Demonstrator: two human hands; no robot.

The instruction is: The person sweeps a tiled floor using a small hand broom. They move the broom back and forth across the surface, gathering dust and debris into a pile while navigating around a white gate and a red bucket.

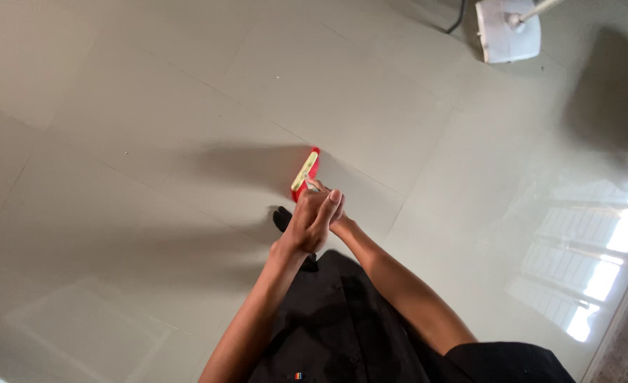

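Observation:
Both my hands are clasped together around the top of a thin handle in the middle of the head view. My left hand (312,221) wraps over the front, and my right hand (337,213) sits just behind it, mostly hidden. The handle runs down to a red broom head (305,174) with a pale strip, resting on the glossy grey tiled floor (151,106). My dark shirt fills the bottom of the view, and a dark shoe tip (281,218) shows to the left of my hands.
A white square base with a pole (507,30) stands on the floor at the top right, with a dark cable beside it. Window light reflects off the tiles at the right. A rough darker strip edges the floor at the bottom right.

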